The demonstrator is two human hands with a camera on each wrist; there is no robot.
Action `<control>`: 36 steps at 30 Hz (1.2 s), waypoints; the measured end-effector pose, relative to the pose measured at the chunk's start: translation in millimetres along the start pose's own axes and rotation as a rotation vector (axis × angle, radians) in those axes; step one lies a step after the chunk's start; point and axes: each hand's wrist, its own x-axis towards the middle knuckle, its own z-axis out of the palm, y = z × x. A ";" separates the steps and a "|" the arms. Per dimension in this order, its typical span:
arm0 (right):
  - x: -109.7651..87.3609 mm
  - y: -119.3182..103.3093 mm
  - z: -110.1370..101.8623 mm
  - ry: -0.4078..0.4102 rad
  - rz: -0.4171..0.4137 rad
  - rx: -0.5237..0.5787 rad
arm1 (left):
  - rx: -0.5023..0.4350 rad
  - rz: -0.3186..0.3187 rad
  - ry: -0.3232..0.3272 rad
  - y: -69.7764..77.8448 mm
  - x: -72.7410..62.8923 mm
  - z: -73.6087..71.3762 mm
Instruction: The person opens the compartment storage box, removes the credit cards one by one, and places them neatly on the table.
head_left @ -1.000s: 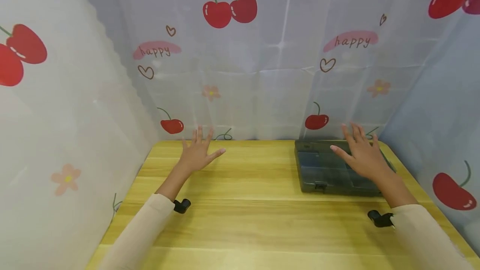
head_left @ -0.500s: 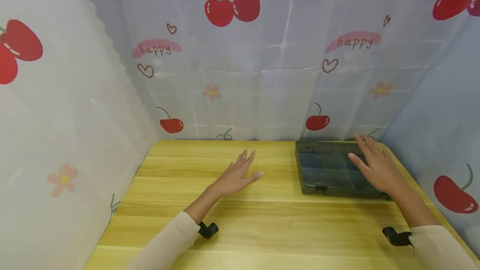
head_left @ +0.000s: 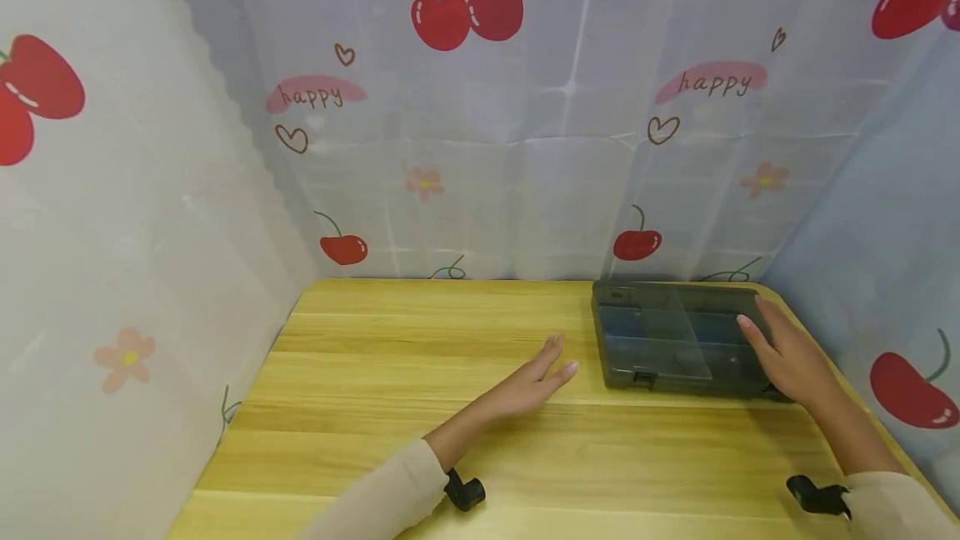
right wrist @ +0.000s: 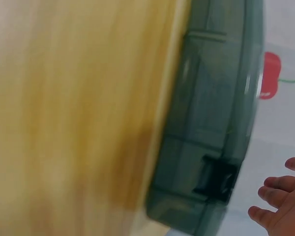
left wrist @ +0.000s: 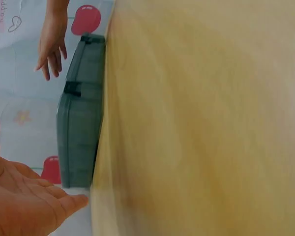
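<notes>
A dark translucent compartment box [head_left: 667,340] with a closed lid lies at the back right of the table; its black latch [right wrist: 215,178] faces the front edge. My right hand [head_left: 795,357] is over the box's right end, fingers extended; whether it touches the box I cannot tell. To the left of the box, my left hand [head_left: 521,390] hovers above the table with its fingers straight and nothing in it. In the left wrist view the box [left wrist: 81,132] stands between the left palm [left wrist: 24,201] and the right hand [left wrist: 53,44].
The wood-grain table [head_left: 390,340] reaches up to a white curtain [head_left: 480,190] printed with cherries along the back and sides. A small black wrist camera [head_left: 465,492] sticks out below the left sleeve, another black camera [head_left: 816,497] below the right.
My left hand has moved right and nearer, toward the box. The right hand has shifted right and down, from above the box's middle-right to its right end. The box stays in place.
</notes>
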 end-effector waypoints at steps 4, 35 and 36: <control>-7.0 18.1 0.7 0.020 0.032 -0.004 | -0.103 -0.021 -0.041 4.6 6.8 15.1; -27.2 57.6 -12.1 -0.087 0.211 -0.031 | -0.276 -0.052 -0.083 12.6 46.3 57.5; -27.9 59.4 -11.6 -0.084 0.210 -0.031 | -0.277 -0.053 -0.080 12.6 46.1 58.0</control>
